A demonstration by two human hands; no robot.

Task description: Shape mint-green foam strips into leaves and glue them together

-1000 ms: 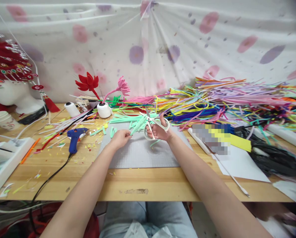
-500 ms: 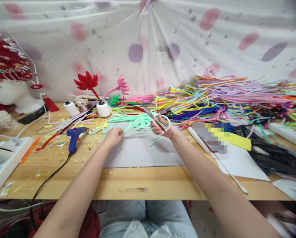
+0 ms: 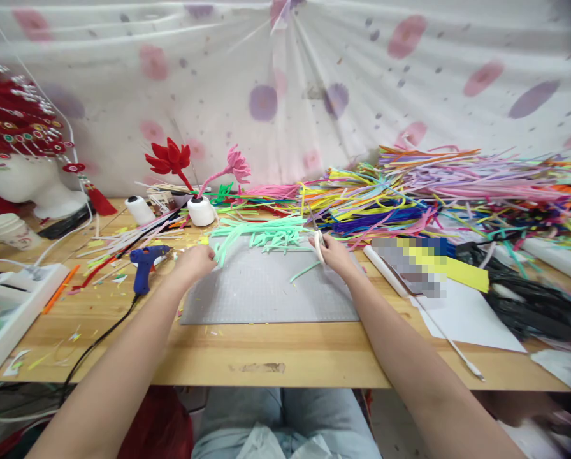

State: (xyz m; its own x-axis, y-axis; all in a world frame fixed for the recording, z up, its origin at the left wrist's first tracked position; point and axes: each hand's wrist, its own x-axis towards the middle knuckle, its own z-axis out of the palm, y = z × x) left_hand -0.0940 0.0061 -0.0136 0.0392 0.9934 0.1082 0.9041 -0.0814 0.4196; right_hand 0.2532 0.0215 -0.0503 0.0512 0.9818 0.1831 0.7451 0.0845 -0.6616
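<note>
My left hand (image 3: 198, 261) is closed at the left edge of the grey cutting mat (image 3: 266, 296). Its fingertips pinch mint-green pipe cleaners (image 3: 221, 252), though the exact grip is partly hidden. My right hand (image 3: 336, 252) is wrapped round scissors (image 3: 319, 246) with pale handles; their blades point away from me and look thin from this angle. Between the hands, along the mat's far edge, lies a bundle of long mint-green pipe cleaners (image 3: 266, 225), with a heap of short mint-green pieces (image 3: 276, 240) before it. A single loose piece (image 3: 304, 272) rests nearer my right hand.
A blue glue gun (image 3: 143, 268) lies left of the mat, its cord running off the front edge. Red (image 3: 168, 156) and pink (image 3: 238, 164) pipe-cleaner flowers stand behind. Many coloured pipe cleaners (image 3: 457, 178) are piled back right. A power strip (image 3: 32, 306) sits far left.
My left hand has moved left, and mint-green strips now trail toward its fingers. My right hand has shifted slightly right and turned the scissors, so the handles appear edge-on.
</note>
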